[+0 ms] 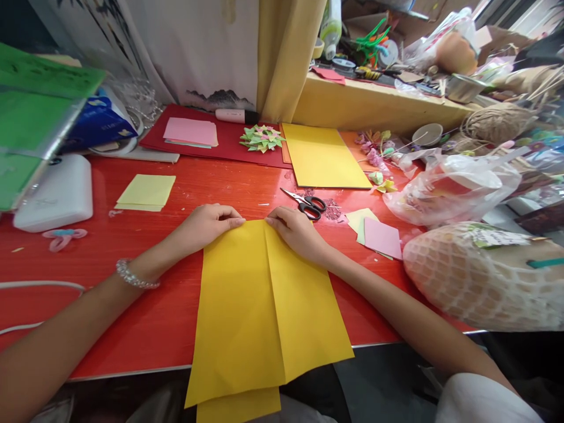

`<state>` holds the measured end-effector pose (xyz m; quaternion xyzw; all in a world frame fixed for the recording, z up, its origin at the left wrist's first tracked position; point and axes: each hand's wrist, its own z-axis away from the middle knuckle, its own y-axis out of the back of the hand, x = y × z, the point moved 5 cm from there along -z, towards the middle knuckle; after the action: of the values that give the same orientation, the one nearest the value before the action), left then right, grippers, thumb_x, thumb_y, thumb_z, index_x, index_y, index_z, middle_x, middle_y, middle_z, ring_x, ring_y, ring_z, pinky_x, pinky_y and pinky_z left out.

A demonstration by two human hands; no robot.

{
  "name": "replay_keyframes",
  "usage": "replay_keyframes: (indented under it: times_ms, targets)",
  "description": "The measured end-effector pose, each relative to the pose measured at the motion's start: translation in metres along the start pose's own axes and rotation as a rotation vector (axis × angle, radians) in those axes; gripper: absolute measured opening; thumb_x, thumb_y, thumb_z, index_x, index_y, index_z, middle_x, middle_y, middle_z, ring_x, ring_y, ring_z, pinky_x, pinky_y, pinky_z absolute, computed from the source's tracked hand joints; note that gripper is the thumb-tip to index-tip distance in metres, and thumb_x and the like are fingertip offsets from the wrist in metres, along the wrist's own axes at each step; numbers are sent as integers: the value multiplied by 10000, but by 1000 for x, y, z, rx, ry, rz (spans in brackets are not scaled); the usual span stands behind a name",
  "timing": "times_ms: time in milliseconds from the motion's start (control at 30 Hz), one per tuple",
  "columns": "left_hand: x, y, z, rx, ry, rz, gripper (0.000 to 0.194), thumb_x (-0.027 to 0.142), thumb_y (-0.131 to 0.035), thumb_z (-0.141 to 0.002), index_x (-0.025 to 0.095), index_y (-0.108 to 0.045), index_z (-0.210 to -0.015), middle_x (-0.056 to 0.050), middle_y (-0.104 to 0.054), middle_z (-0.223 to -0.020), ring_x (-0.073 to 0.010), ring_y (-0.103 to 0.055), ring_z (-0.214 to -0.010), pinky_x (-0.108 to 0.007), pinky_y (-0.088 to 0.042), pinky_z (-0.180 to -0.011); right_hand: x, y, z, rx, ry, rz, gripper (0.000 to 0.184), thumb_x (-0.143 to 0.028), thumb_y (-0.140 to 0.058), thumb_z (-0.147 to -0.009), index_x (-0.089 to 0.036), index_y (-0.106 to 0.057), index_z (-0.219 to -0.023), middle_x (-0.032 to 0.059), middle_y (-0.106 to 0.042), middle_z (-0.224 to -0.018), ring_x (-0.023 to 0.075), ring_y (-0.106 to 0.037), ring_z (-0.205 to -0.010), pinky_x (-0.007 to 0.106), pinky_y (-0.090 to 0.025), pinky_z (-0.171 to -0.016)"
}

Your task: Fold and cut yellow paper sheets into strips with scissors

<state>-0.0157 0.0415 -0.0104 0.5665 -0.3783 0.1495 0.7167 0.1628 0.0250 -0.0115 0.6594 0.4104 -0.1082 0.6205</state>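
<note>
A large sheet of yellow paper [238, 305] with a crease down its middle hangs over the table's front edge. A second yellow layer [240, 405] shows beneath its lower end. My left hand [209, 226] pinches the paper's far edge at its left part, thumb and fingers together. Just right of the crease, my right hand [299, 232] grips the same edge, its fingertips partly hidden. Beyond that hand lie black-handled scissors [312, 205], blades pointing left and partly apart.
Pale yellow squares [147, 191] lie left, pink and green ones [382, 238] right. A folded-paper star [262, 138] and yellow cardstock [326, 155] sit at the back. A white power bank [74, 188] stands left; a net-wrapped object [484, 282] and a plastic bag [453, 188] crowd the right.
</note>
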Motion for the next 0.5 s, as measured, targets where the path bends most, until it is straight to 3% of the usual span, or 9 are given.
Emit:
replay_keyframes:
  times_ms: [500]
  targets:
    - [-2, 0, 0, 1, 42, 52, 286, 471, -569, -765, 218, -702, -779, -1, -705, -806, -185, -615, -761, -260, -430, -638, 0, 0, 0, 6, 7, 19, 182, -207, -467, -912, -191, -511, -736, 28, -623, -799, 160, -550, -747, 279, -373, -696]
